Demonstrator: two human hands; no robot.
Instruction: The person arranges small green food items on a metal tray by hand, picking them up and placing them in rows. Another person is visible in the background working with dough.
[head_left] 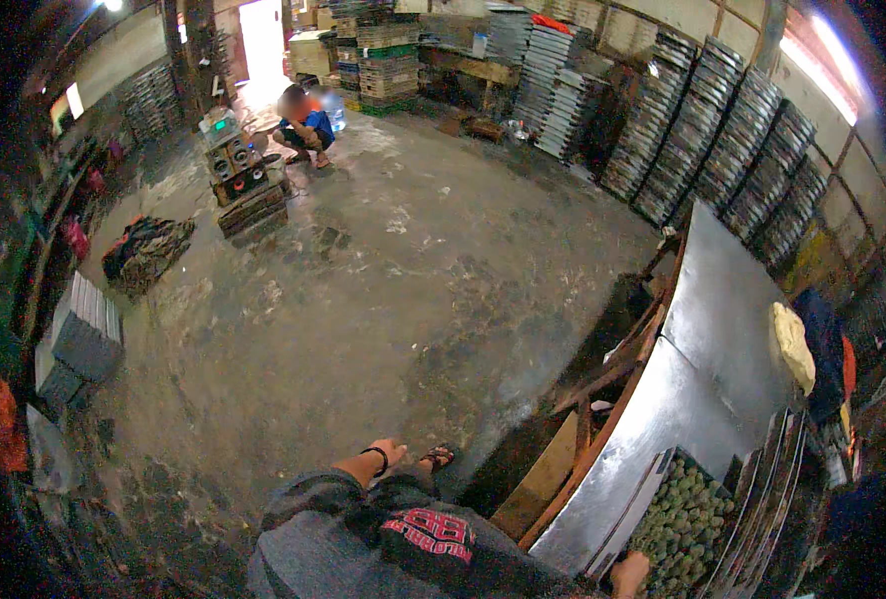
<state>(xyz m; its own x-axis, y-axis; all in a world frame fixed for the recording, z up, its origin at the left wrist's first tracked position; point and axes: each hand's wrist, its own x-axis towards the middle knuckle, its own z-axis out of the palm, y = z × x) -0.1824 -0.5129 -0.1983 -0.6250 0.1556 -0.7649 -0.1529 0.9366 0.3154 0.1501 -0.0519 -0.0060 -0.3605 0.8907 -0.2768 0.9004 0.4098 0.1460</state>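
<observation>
The tray of small greenish round pieces (684,524) lies on the metal-topped counter (662,419), at the counter's near end and just left of a row of empty dark trays (770,499) stood on edge there. I judge it was set flat there so the pieces stay in their rows within reach.

My right hand (629,574) rests at the tray's near left corner, touching or just short of its rim; only part of it shows at the picture's lower edge, so I cannot tell whether it is clenched, released or gripping the rim. My left hand is not in view.

Further along the counter from the tray, a pale lump of dough (792,344) sits near the far right edge, well apart from the tray.

Left of the counter, a sandalled foot (438,457) stands on the concrete floor (363,299). Beyond the counter's far end, stacked trays (712,150) lean against the wall. A person crouches (303,125) well across the floor.
</observation>
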